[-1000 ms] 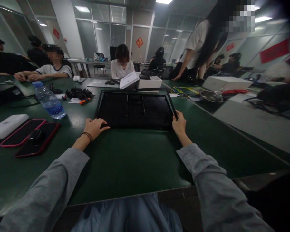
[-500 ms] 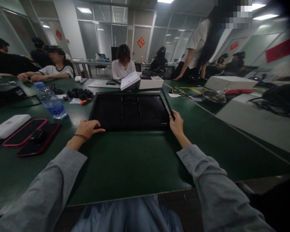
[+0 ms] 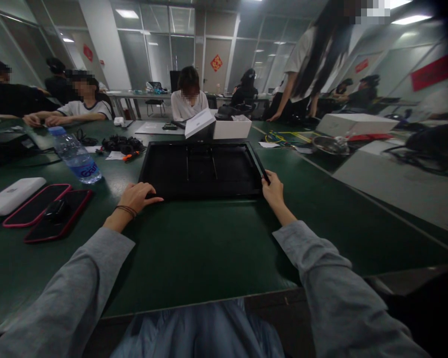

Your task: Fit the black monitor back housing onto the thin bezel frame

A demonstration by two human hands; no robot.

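A large black rectangular frame (image 3: 201, 169) with a raised rim lies flat on the green table (image 3: 201, 248) in front of me. My left hand (image 3: 136, 196) rests on its near left corner, fingers laid flat over the edge. My right hand (image 3: 272, 189) grips the near right corner, where a thin black strip (image 3: 259, 164) runs along the frame's right side; the fingers are closed round it. Both forearms are in grey sleeves.
To the left lie a water bottle (image 3: 76, 156), a white power bank (image 3: 11, 195) and two phones in red cases (image 3: 56, 214). White boxes (image 3: 224, 127) stand behind the frame. A metal bowl (image 3: 328, 145) and another box (image 3: 353, 124) sit right. Several people sit and stand around.
The frame has shifted slightly left and back, and the black strip at its right side has come down against the rim. Both hands stayed at the near corners.
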